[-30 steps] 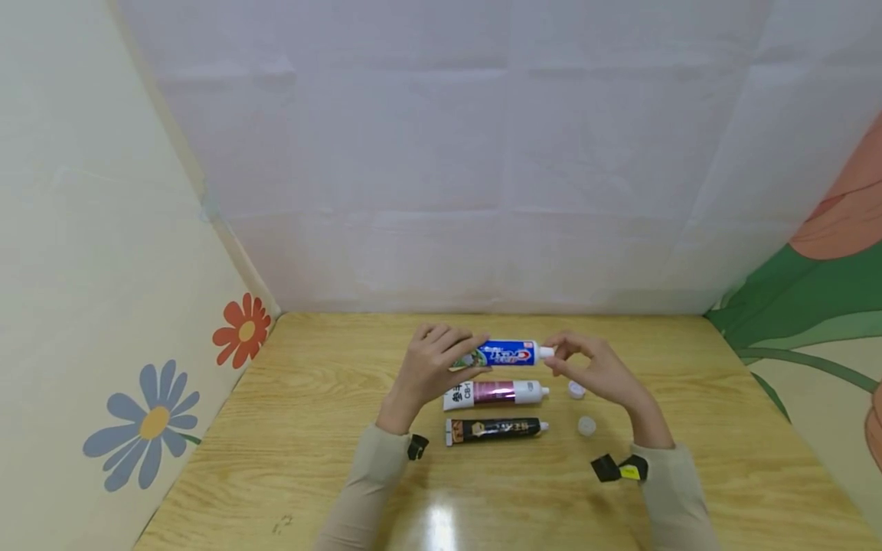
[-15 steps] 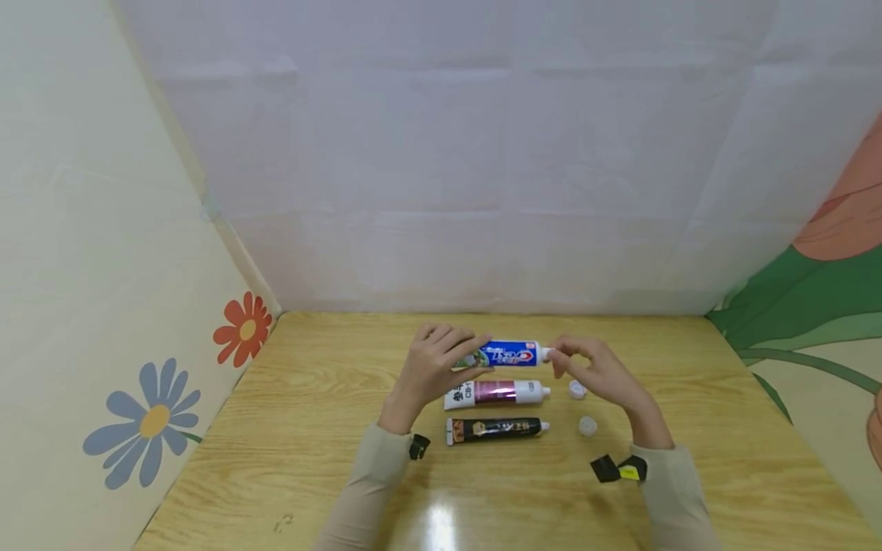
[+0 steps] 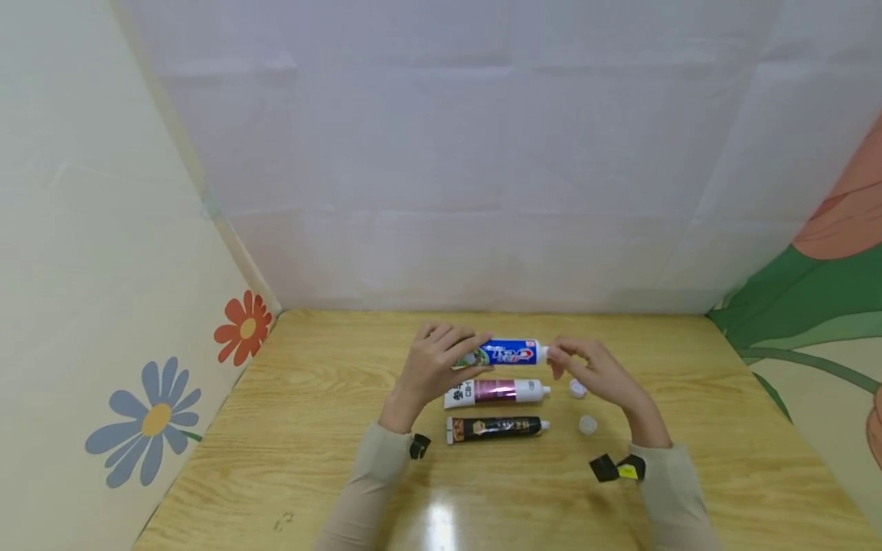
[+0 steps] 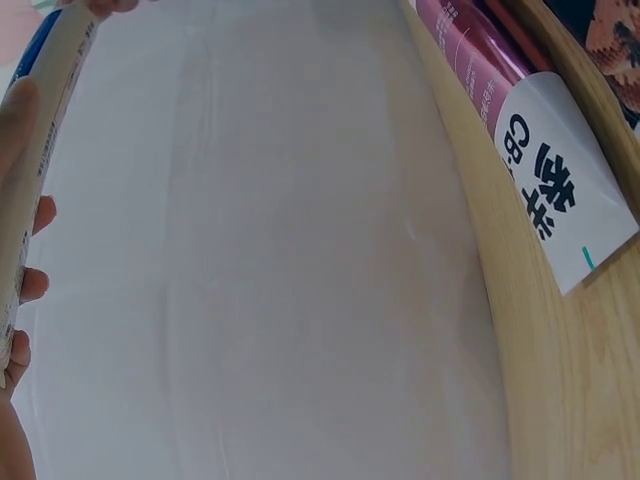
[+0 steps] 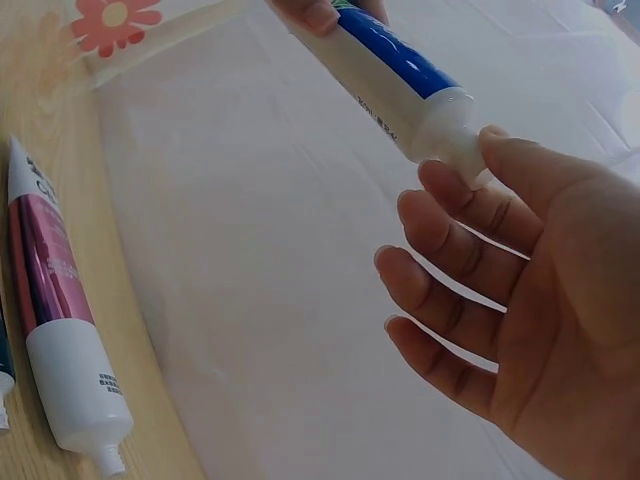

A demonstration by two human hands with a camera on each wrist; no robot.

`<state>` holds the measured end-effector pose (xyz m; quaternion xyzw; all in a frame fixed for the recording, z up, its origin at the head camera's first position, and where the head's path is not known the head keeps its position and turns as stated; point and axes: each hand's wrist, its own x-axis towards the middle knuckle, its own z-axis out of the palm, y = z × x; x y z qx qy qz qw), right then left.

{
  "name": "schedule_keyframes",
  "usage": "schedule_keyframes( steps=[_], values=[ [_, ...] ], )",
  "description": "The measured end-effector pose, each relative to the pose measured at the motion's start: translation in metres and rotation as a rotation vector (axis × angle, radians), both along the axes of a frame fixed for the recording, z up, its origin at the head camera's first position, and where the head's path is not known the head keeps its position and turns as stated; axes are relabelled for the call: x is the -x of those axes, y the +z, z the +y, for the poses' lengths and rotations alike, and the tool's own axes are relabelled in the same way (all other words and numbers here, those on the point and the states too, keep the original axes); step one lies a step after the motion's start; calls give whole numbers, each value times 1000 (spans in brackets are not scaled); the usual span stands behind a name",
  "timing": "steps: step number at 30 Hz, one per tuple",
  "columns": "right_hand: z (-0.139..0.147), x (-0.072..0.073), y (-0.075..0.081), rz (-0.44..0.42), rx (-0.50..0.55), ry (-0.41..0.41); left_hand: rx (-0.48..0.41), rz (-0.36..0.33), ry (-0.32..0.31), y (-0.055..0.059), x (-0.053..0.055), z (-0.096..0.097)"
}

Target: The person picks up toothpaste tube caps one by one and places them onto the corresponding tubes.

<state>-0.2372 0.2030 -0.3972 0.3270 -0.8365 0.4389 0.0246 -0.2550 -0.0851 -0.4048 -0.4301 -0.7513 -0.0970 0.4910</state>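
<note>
My left hand [image 3: 429, 366] grips a blue and white Crest toothpaste tube [image 3: 511, 352] by its tail half, holding it level above the table, neck end to the right. At that end, the thumb and forefinger of my right hand [image 3: 601, 375] pinch the white cap [image 5: 458, 150]; the other fingers are spread loosely in the right wrist view. Nearer me lies a pink and white tube [image 3: 498, 391] with its nozzle bare. A black tube [image 3: 498, 428], also uncapped, lies parallel in front of it.
Two loose white caps, a farther one [image 3: 577, 389] and a nearer one [image 3: 587, 425], lie right of the tubes on the wooden table [image 3: 310, 428]. A pale sheet [image 3: 441, 191] hangs behind the table, and flower-patterned walls flank it.
My right fingers have shifted and turned slightly around the cap. The left hand keeps its hold on the toothpaste tube, and the tubes and caps on the table stay put.
</note>
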Motion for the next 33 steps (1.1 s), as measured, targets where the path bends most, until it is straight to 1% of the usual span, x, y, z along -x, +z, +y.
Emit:
schedule_keyframes(
  steps=[5, 8, 10, 14, 18, 22, 25, 29, 33],
  values=[
    [-5, -2, 0, 20, -38, -58, -24, -47, -1, -3, 2, -2],
    [-6, -2, 0, 49, -59, -67, -29, -84, 8, -4, 2, -3],
    [-6, -1, -1, 67, -77, -73, -26, -122, -1, -6, 3, -3],
    [-4, -2, -1, 96, -142, -104, 15, -215, -27, -7, 3, -3],
    [-1, -2, -1, 121, -196, -131, 55, -278, -50, -8, 4, -5],
    [1, 0, -3, 119, -215, -142, 70, -320, -87, -11, 7, -8],
    [2, 2, -6, 100, -222, -147, 72, -342, -111, -14, 10, -10],
    [4, 3, -13, 89, -224, -156, 77, -374, -118, -19, 13, -13],
    [6, 5, -22, 97, -222, -162, 90, -423, -116, -27, 16, -18]
  ],
)
